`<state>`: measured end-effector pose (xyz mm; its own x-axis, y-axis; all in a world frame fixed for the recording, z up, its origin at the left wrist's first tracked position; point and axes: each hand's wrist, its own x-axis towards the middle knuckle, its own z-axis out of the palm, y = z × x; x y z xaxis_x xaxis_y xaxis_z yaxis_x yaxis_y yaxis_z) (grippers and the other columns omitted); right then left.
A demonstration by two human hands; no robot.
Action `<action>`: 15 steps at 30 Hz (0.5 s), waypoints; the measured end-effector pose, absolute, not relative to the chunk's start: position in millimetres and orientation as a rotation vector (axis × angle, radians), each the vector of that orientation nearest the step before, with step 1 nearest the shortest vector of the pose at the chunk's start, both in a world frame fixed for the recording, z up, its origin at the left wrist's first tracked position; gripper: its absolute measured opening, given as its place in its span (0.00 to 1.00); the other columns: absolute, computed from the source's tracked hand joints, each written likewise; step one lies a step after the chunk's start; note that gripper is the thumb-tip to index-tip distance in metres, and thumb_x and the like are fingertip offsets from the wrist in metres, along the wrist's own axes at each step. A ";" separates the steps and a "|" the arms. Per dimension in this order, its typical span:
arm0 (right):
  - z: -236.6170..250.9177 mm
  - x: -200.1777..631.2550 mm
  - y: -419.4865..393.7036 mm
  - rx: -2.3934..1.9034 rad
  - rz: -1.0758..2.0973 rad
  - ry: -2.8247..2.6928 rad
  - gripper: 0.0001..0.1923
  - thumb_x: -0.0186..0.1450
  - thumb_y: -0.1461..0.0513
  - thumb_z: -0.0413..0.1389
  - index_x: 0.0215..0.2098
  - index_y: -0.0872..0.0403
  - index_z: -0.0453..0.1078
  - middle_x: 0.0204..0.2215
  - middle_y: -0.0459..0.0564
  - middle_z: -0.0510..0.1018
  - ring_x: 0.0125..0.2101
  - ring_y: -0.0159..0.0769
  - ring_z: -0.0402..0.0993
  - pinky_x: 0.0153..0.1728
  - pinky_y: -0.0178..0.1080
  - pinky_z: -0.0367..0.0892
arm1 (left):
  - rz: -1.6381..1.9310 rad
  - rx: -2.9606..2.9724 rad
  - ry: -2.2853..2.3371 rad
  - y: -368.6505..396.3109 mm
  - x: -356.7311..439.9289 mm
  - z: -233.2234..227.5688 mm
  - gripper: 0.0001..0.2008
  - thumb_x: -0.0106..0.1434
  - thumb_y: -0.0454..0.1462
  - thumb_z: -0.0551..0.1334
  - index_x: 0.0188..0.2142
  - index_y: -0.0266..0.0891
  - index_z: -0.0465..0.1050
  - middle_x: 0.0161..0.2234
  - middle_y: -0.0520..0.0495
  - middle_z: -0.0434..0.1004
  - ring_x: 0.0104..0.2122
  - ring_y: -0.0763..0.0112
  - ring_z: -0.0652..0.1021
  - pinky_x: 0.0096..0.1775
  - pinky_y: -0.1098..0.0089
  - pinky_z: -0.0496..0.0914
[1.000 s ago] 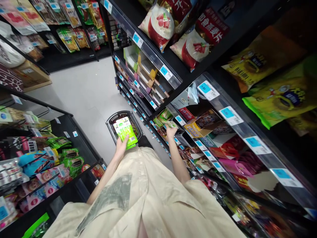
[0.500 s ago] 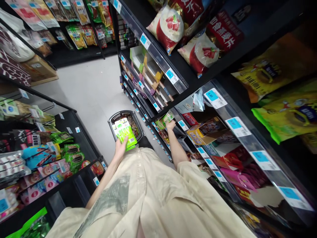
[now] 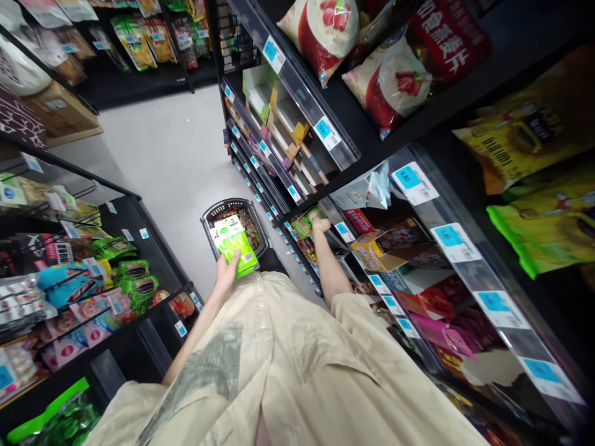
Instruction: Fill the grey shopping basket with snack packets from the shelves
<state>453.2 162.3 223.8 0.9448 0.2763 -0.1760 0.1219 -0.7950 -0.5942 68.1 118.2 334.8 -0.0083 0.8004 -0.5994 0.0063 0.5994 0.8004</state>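
My left hand is closed around the lower left edge of bright green and white snack packets, in front of my body. They overlap the near part of a black shopping basket with packaged goods in it. Over on the right, my right hand reaches into a lower shelf, beside a green packet or box. The fingers of that hand are mostly hidden, so I cannot make out whether they hold anything.
Black shelving with price tags runs along my right side, holding bagged oatmeal and yellow bags. Hanging snack packets line the left rack. A cardboard box stands on the grey floor farther ahead.
The green and white packet seen at my right fingertips is now less visible, and that hand has moved slightly into the shelf. My left hand keeps its packets. The view has shifted slightly.
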 end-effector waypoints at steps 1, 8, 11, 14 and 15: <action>227.0 450.9 163.0 -2.490 0.317 -0.240 0.15 0.68 0.62 0.62 0.50 0.64 0.75 0.49 0.66 0.81 0.55 0.53 0.78 0.58 0.52 0.71 | 0.717 0.736 1.457 118.6 68.7 333.9 0.32 0.57 0.56 0.72 0.51 0.35 0.76 0.52 0.33 0.82 0.49 0.51 0.83 0.54 0.51 0.76; 258.4 411.2 148.8 -2.308 0.321 -0.265 0.19 0.67 0.62 0.54 0.54 0.63 0.71 0.57 0.70 0.77 0.61 0.51 0.73 0.60 0.49 0.69 | 0.726 0.782 1.432 116.8 71.8 336.1 0.29 0.59 0.54 0.71 0.50 0.36 0.76 0.51 0.34 0.83 0.51 0.49 0.82 0.54 0.54 0.76; 268.7 370.6 128.9 -2.153 0.475 -0.402 0.14 0.67 0.60 0.53 0.46 0.59 0.73 0.48 0.62 0.83 0.48 0.42 0.82 0.51 0.43 0.75 | 0.714 0.799 1.421 114.9 71.2 339.0 0.30 0.57 0.54 0.73 0.50 0.36 0.76 0.51 0.34 0.83 0.50 0.50 0.83 0.54 0.54 0.76; 280.0 319.1 104.6 -1.835 0.839 -0.518 0.17 0.66 0.51 0.58 0.43 0.56 0.74 0.37 0.54 0.84 0.32 0.36 0.82 0.37 0.39 0.78 | 0.701 0.806 1.378 114.2 69.9 340.4 0.30 0.55 0.53 0.74 0.49 0.36 0.76 0.50 0.34 0.83 0.49 0.49 0.83 0.53 0.54 0.76; 284.7 301.7 97.0 -1.679 1.028 -0.543 0.21 0.64 0.47 0.61 0.43 0.55 0.74 0.35 0.52 0.84 0.30 0.35 0.81 0.34 0.38 0.77 | 0.688 0.817 1.365 114.2 69.4 340.3 0.30 0.54 0.52 0.75 0.49 0.36 0.77 0.50 0.34 0.83 0.49 0.49 0.83 0.53 0.54 0.76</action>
<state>301.7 97.0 284.7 0.5286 0.7665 -0.3648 -0.1307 -0.3511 -0.9272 69.4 114.2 340.3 0.0969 0.8230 -0.5597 0.0398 0.5587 0.8284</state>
